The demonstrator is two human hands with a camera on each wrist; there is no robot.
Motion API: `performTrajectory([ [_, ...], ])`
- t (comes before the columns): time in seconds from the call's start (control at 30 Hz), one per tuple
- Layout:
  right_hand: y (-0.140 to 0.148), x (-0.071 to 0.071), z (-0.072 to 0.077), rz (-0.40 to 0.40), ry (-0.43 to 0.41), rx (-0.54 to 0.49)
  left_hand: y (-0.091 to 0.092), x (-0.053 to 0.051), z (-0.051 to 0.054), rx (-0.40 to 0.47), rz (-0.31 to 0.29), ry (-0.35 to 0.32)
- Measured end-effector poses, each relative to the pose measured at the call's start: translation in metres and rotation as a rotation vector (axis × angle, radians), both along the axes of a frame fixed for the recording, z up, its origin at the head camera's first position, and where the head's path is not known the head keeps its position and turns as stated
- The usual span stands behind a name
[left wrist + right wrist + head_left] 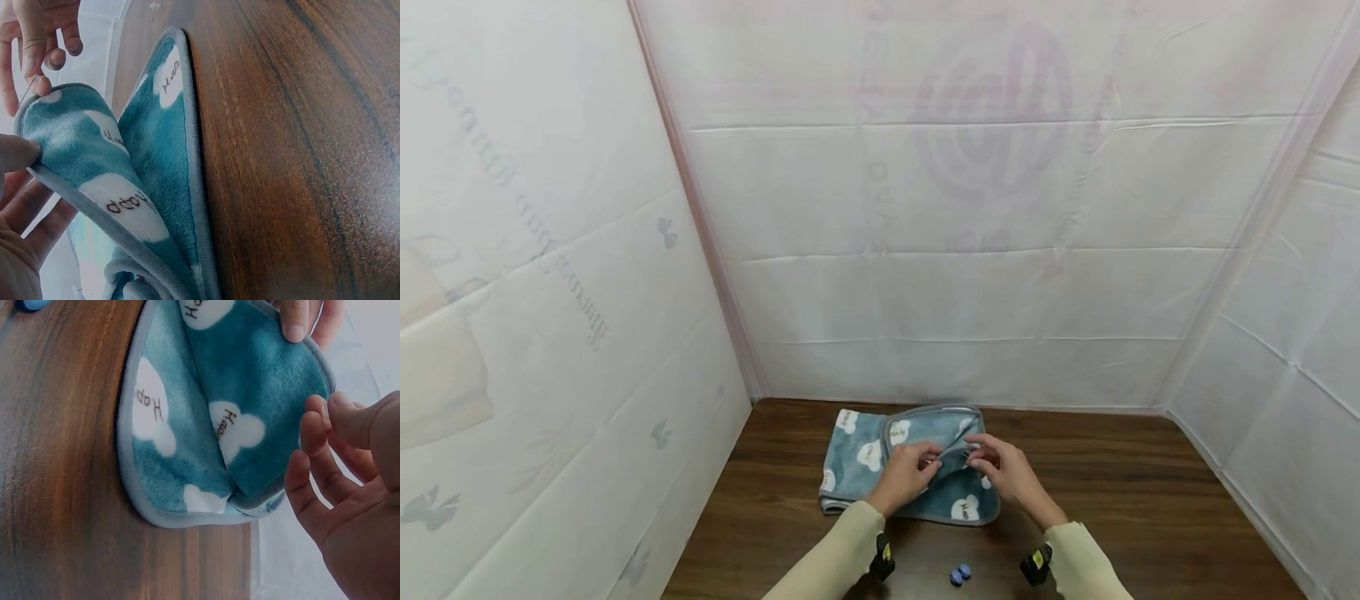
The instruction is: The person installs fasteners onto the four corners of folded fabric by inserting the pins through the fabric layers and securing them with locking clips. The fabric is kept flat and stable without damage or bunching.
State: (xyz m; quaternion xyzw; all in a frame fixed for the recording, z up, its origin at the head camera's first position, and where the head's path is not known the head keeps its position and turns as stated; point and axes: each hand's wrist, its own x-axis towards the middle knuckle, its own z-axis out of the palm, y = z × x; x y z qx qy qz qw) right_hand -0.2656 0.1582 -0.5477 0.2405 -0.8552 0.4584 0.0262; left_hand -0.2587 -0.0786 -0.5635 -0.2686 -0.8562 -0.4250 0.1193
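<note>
Blanket [853, 454] has its raised edge between two hands — left hand [906, 477] pinches it, right hand [1007, 475], just beside, pinches seemingly a pin [26, 94].

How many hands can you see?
2: the left hand grips the folded blanket, and the right hand is beside it, over the blanket's right side.

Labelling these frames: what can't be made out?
Blue objects: too small to identify, head view.
Thin sliver at the right hand: too fine to identify, left wrist view.
Left hand: mostly cut off by right wrist view's top edge.
Cloth: lower layers partly hidden under its top fold, head view.
</note>
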Motion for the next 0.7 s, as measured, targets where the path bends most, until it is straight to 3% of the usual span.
performTrajectory([
  [0.43, -0.0031, -0.0066, 0.0039, 0.084, 0.02, 0.068, -0.0003, -0.0025, -0.0018, 0.002, -0.021, 0.045],
  [0.7, -0.0064, -0.0093, 0.0035, 0.083, 0.039, 0.105, -0.0001, 0.0009, 0.0019, -0.006, -0.014, 0.009],
])
